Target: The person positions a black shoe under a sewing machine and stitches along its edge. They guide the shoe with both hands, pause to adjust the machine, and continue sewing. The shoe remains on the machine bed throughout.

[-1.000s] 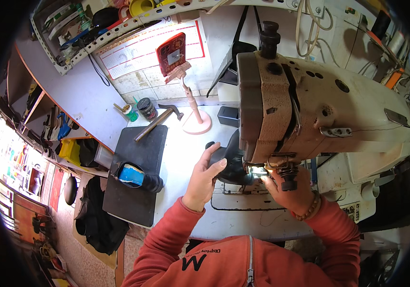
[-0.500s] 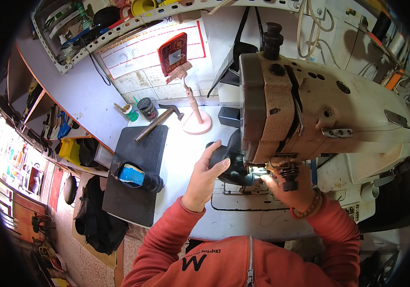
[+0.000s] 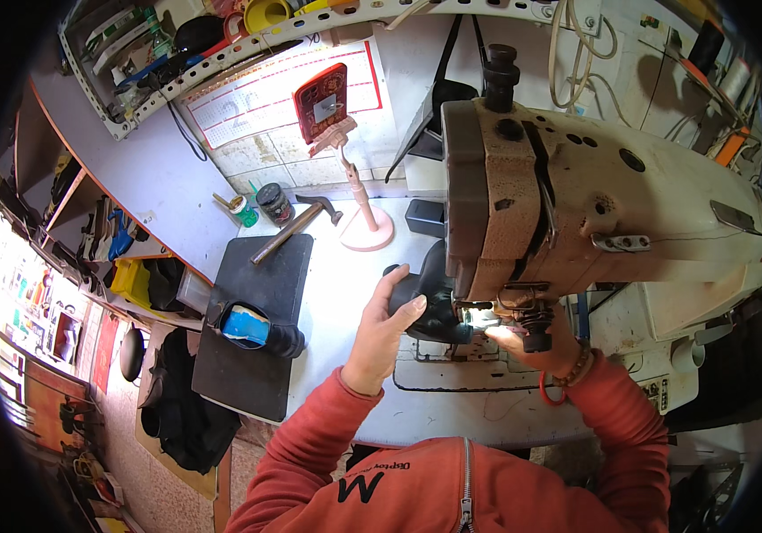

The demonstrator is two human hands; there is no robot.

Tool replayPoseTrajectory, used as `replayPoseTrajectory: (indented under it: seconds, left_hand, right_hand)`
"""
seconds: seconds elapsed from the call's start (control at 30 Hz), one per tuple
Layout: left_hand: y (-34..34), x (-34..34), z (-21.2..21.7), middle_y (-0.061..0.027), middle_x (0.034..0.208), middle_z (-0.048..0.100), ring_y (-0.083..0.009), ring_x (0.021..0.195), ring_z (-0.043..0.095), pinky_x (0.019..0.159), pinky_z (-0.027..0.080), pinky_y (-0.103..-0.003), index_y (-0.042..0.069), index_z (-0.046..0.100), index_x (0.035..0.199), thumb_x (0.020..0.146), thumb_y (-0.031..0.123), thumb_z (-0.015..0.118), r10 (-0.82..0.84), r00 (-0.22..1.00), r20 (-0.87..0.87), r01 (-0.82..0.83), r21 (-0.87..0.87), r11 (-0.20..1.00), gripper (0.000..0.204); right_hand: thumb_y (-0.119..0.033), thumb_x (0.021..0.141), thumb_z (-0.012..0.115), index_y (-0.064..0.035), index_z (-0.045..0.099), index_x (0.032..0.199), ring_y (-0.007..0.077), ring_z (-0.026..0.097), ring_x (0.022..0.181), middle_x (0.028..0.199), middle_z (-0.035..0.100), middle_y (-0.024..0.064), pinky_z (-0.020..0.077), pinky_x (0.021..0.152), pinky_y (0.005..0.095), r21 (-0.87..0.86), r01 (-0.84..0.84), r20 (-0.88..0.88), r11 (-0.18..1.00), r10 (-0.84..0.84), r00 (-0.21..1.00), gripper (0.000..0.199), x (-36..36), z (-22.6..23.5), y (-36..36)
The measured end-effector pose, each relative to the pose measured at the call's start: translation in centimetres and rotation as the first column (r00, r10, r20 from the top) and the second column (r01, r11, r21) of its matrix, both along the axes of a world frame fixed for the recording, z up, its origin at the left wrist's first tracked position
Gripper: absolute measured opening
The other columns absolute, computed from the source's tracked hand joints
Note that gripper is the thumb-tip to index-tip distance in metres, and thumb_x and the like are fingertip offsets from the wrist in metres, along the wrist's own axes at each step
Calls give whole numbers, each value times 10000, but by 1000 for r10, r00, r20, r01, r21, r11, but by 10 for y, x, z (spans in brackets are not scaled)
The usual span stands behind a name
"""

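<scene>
Presently, the left hand (image 3: 381, 333) grips a black leather workpiece (image 3: 430, 302) from its left side, fingers wrapped on its edge, holding it on the white table (image 3: 345, 284) beneath the head of the industrial sewing machine (image 3: 576, 204). The right hand (image 3: 532, 342) lies under the lit needle area, touching the workpiece; its grip cannot be told. A hammer (image 3: 292, 226) lies well apart on a black mat (image 3: 256, 329).

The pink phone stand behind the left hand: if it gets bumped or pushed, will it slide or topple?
The pink phone stand looks top-heavy: a thin stem carries a red phone high above a small round base, so it would probably tip rather than slide. The stem already leans. The white table looks smooth, so a low push at the base might slide it.
</scene>
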State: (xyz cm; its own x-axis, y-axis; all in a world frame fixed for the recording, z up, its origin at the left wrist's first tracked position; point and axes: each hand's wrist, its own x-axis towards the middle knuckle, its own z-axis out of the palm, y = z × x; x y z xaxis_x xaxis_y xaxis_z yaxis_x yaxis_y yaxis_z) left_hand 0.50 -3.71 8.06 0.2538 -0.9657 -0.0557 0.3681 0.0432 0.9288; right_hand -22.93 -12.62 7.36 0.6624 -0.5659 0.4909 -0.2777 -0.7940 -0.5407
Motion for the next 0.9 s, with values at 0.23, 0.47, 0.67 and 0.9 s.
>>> replayPoseTrajectory:
  seconds: [0.23,0.47,0.67,0.9]
  left_hand:
    - [1,-7,3,-4,940,547,-78,876,554,814,439,-218,23,500,1177,940,73,632,49,999,0,-49,-60,997,275]
    - [2,-6,3,-14,997,566,-84,905,553,839,441,-223,17,503,1221,940,65,628,37,999,-1,-37,-65,997,311]
    - [1,1,-1,-69,1201,544,-123,1043,537,934,438,-246,-27,420,1401,925,60,646,-19,1000,2,19,-64,998,534]
    - [0,1,-4,-66,1200,545,-120,1039,536,927,439,-243,-30,426,1394,927,62,645,-19,1000,6,20,-77,997,524]
  right_hand:
    - [-156,715,733,-82,688,1049,267,628,641,798,639,80,486,529,369,-167,67,-70,984,-79,994,345,-5,12,11]
    - [-195,763,754,-67,690,972,280,656,702,881,672,79,514,621,371,-203,38,-149,978,-69,986,253,3,40,21]
    - [-204,805,690,-75,683,1000,281,655,632,854,683,103,506,529,371,-239,29,-178,971,-73,981,234,5,48,25]
    - [-210,821,673,-56,679,993,294,662,637,834,681,123,515,538,376,-263,60,-191,963,-113,975,231,7,54,31]
